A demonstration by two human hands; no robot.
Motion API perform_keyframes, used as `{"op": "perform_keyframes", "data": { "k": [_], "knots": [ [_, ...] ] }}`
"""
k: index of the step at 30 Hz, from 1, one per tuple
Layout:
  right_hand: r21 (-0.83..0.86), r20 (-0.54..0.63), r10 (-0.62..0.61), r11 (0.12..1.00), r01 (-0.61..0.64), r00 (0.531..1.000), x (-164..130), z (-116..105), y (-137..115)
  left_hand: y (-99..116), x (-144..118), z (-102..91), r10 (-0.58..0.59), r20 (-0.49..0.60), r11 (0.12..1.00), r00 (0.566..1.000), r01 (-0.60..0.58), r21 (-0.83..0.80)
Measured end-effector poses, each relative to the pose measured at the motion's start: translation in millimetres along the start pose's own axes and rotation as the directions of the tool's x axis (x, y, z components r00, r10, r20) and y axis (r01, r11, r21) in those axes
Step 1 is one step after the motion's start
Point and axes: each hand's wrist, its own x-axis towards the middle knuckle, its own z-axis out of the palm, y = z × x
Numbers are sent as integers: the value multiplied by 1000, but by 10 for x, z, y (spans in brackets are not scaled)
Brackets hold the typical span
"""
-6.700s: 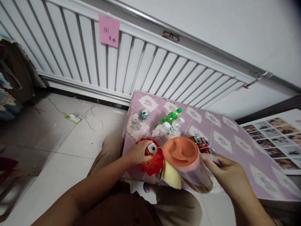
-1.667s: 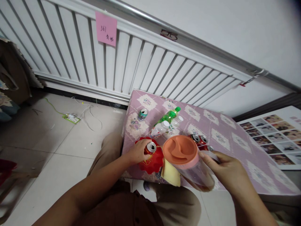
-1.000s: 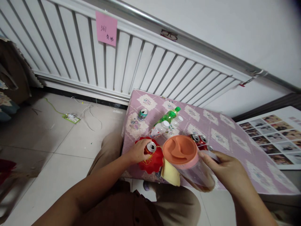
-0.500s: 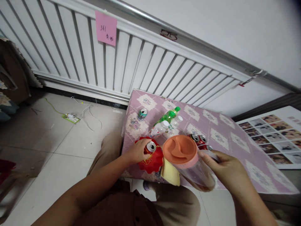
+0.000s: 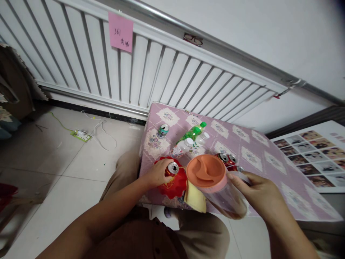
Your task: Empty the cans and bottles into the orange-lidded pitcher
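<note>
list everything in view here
table: 1, purple floral, centre
plate: 1, red, near table edge
held can: 1, red, over plate
pitcher: 1, clear, orange-lidded, right of plate
cloth: 1, yellow, beside plate
back cans: 3, mostly red, beyond pitcher
green bottles: 2, green, mid-table
clear bottles: 2, clear, mid-table
teal can: 1, teal, table left
radiator: 1, white, behind table
note: 1, pink, on radiator
power strip: 1, green, left floor
photo board: 1, white, right
left grip: 1, bare, on held can
right grip: 1, bare, on pitcher
legs: 2, tan, bottom
</note>
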Motion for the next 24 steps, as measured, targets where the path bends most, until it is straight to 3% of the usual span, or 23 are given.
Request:
{"op": "perform_keyframes", "data": {
  "k": [24],
  "knots": [
    [-11,17,-34,999,34,999,16,4,-23,24,-6,-1,-13,0,1000,1000,13,0]
  ]
}}
